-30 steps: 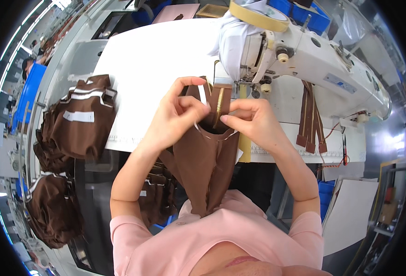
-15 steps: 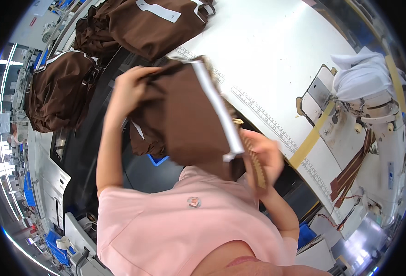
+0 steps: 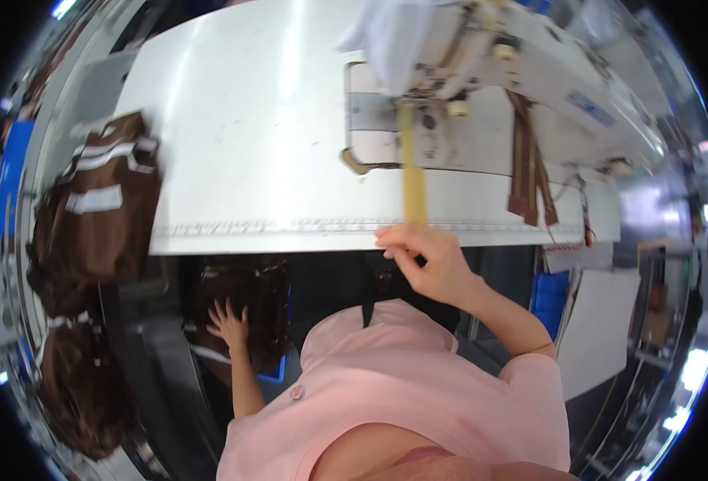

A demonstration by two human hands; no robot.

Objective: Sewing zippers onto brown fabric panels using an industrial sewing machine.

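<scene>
- A wide bare stretch of the white table is left open between the pile of brown garments at its left edge and the sewing machine at the back right.
- The near right part is crossed by a tan strap hanging from the machine; brown straps hang further right.
- Below the table edge, the dark gap is largely filled by brown fabric.

White worktable, sewing machine, brown bags
</scene>
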